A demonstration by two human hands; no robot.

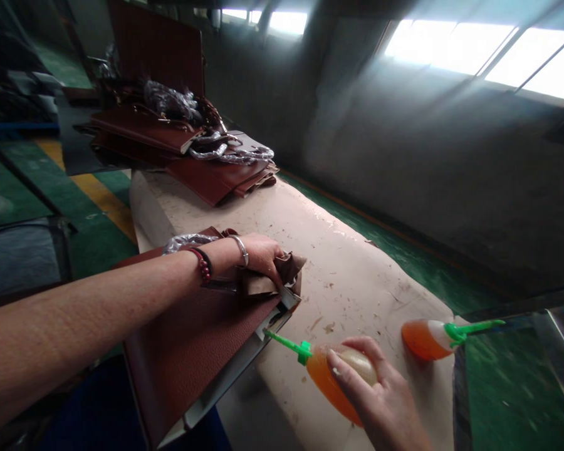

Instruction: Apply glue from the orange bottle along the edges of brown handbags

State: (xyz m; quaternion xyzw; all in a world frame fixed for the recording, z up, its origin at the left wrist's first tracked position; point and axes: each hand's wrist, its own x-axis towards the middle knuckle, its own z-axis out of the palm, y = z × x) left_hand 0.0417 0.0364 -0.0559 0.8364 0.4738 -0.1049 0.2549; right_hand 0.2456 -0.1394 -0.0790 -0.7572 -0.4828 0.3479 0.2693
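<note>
My right hand is wrapped round a glue bottle of orange liquid with a green nozzle. The nozzle tip points left and meets the open edge of a brown leather bag, where pale lining shows. My left hand reaches across the bag and grips a folded brown flap at its far corner; the fingertips are partly hidden in the folds. Part of the bag hangs past the table's near side. Clear plastic wrap lies behind my left wrist.
A second bottle with orange liquid and a green nozzle stands near the right table edge. Brown bag pieces with plastic-wrapped handles are piled at the far end. The pale table covering carries small scraps.
</note>
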